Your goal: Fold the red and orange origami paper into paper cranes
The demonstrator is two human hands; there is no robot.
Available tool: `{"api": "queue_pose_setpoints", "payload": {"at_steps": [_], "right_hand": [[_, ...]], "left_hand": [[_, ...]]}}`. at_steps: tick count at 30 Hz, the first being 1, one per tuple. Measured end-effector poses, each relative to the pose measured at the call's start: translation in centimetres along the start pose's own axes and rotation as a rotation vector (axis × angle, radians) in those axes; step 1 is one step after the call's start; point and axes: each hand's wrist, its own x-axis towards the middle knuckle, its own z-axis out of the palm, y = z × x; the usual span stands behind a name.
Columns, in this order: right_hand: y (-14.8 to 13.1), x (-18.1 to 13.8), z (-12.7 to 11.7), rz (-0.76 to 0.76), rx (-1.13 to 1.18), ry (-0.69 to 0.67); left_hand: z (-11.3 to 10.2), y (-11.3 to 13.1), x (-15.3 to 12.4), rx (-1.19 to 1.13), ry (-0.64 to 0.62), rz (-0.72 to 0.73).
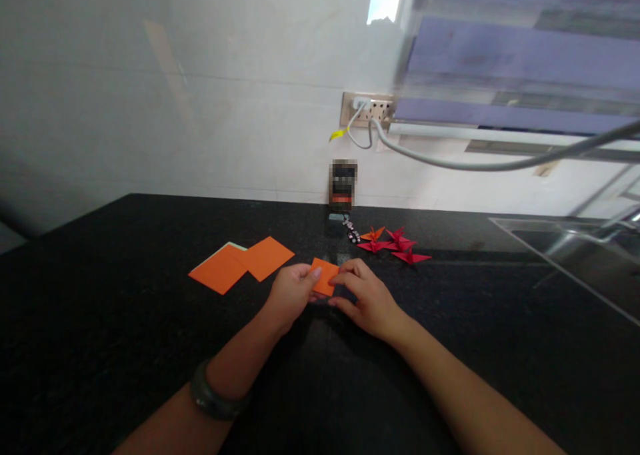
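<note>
A small square of folded orange origami paper [324,276] is held just above the dark counter. My left hand [291,293] pinches its left side, thumb on top and fingers beneath. At the paper's right edge, my right hand [367,300] has curled fingers on it, with the thumb lower, near the bottom corner. To the left lie a larger orange sheet [220,269] and another orange sheet [270,257], overlapping, with a pale edge showing behind. Several red folded paper cranes [411,257] and an orange crane [373,235] sit beyond my right hand.
A pixelated upright object [343,185] leans at the wall, with a beaded strap [352,231] before it. A sink edge [560,271] lies right. Above, a grey cable [470,167] runs from a wall socket [367,110] across the upper right.
</note>
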Motion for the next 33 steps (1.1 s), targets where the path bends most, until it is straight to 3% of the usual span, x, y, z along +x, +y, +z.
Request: {"api": "queue_pose_setpoints", "payload": {"at_steps": [17,22,33], "right_hand": [[-0.19,0.05,-0.12,-0.071,-0.087,0.027],[0.29,0.1,0.05,-0.007,-0.099,0.102],[0.15,0.35,0.5,0.072,-0.009,0.183]], "left_hand": [[0.17,-0.19,-0.08,0.031,-0.108,-0.004],[0.53,0.06,-0.47,-0.006,-0.204,-0.026],[0.44,-0.35,-0.39,0.042,-0.272,0.0]]}}
